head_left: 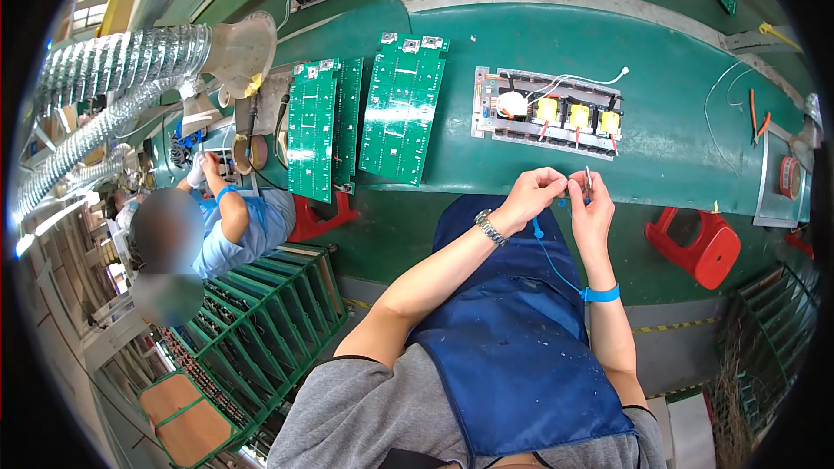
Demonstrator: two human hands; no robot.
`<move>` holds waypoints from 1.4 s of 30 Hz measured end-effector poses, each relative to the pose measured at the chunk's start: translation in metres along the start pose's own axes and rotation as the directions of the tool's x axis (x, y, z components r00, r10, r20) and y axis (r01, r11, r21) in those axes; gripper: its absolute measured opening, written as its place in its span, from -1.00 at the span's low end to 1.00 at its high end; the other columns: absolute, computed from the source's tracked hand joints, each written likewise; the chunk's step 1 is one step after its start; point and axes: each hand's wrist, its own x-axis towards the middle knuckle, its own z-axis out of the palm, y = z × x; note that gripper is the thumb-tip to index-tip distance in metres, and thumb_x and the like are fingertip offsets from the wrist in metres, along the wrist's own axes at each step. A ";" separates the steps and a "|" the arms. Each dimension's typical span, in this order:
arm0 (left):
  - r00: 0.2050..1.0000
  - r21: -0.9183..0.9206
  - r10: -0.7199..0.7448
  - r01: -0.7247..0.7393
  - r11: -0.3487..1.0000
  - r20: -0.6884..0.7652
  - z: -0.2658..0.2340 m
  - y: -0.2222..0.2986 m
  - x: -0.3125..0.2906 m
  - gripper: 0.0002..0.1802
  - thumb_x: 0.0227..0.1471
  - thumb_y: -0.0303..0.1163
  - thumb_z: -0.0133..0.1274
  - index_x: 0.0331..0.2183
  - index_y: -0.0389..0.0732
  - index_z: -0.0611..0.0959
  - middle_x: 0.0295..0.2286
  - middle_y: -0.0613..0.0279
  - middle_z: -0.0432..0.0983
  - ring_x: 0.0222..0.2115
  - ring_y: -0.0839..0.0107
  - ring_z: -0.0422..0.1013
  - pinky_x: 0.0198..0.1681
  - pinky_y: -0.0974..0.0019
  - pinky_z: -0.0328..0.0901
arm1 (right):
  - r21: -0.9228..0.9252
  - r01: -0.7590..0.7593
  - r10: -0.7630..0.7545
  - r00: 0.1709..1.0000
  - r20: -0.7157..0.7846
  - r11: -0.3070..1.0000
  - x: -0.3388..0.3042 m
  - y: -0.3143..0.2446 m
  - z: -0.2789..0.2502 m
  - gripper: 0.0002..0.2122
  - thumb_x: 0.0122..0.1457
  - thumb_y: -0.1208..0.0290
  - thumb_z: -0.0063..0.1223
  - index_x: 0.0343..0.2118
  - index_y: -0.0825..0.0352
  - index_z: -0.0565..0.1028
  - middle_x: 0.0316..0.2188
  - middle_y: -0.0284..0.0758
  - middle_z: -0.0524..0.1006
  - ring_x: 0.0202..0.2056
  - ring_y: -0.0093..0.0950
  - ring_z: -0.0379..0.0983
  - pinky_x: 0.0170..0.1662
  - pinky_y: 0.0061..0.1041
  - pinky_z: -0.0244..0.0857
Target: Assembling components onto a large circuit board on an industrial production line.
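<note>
My left hand (pixel 532 196), with a metal watch on its wrist, is closed in a pinch near the table's front edge; what its fingertips hold, if anything, is too small to make out. Close beside it, my right hand (pixel 592 207) pinches a slim metallic piece (pixel 588 179) whose kind I cannot tell. A blue wrist strap (pixel 601 293) with a cord circles my right wrist. Just beyond both hands lies a circuit board assembly (pixel 491 127) with yellow-wrapped transformers (pixel 579 115), a white round part (pixel 512 104), red leads and a white cable (pixel 599 81). Neither hand touches it.
Green circuit boards (pixel 404 108) stand to the left on the green table (pixel 678 139). Orange-handled pliers (pixel 758 117) and a tape roll (pixel 789 177) lie right. Red stools (pixel 695 247) stand below. A co-worker in blue (pixel 252 226) sits left, beside a green rack (pixel 261 321).
</note>
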 end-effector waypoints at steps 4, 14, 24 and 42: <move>0.993 -0.084 -0.107 0.103 0.991 -0.042 -0.007 0.001 -0.003 -0.87 0.15 -0.35 0.13 -0.27 -0.16 0.66 -0.52 0.55 0.43 -0.59 0.76 0.18 -0.61 0.62 0.02 | -0.094 0.113 -0.115 0.993 -0.017 0.989 -0.010 -0.006 0.003 -0.81 0.13 0.47 0.20 -0.18 0.31 0.54 -0.32 -0.29 0.56 -0.49 -0.50 0.42 -0.46 -0.53 0.29; 0.997 0.255 0.076 -0.067 0.965 -0.027 -0.023 0.005 0.006 -0.82 0.10 -0.33 0.18 -0.28 -0.22 0.68 -0.47 0.43 0.53 -0.51 0.57 0.40 -0.47 0.44 0.27 | -0.096 0.058 -0.044 0.988 0.146 0.994 0.007 -0.002 -0.004 -0.83 0.10 0.50 0.17 -0.23 0.33 0.51 -0.41 -0.24 0.57 -0.51 -0.44 0.44 -0.41 -0.49 0.33; 0.653 0.774 0.416 -0.526 -0.353 0.633 -0.011 0.065 0.065 -0.72 -0.09 -0.48 0.08 -0.23 -0.07 0.63 -0.21 0.35 0.45 -0.27 0.39 0.47 -0.35 0.31 0.45 | 0.566 -0.317 0.206 0.945 0.253 0.761 0.082 0.055 -0.078 -0.88 0.26 0.45 0.00 -0.17 0.28 0.40 -0.31 -0.47 0.44 -0.58 -0.82 0.06 -0.58 -0.76 -0.12; 0.592 0.666 0.306 -0.661 -0.346 0.746 -0.013 0.068 0.097 -0.84 -0.04 -0.39 0.12 -0.31 -0.07 0.64 -0.29 0.40 0.46 -0.30 0.42 0.48 -0.35 0.32 0.44 | -0.358 0.056 -0.130 0.974 -0.186 0.932 0.041 0.084 -0.017 -0.73 0.02 0.37 0.33 -0.26 0.32 0.51 -0.43 -0.28 0.51 -0.47 -0.30 0.48 -0.39 -0.35 0.40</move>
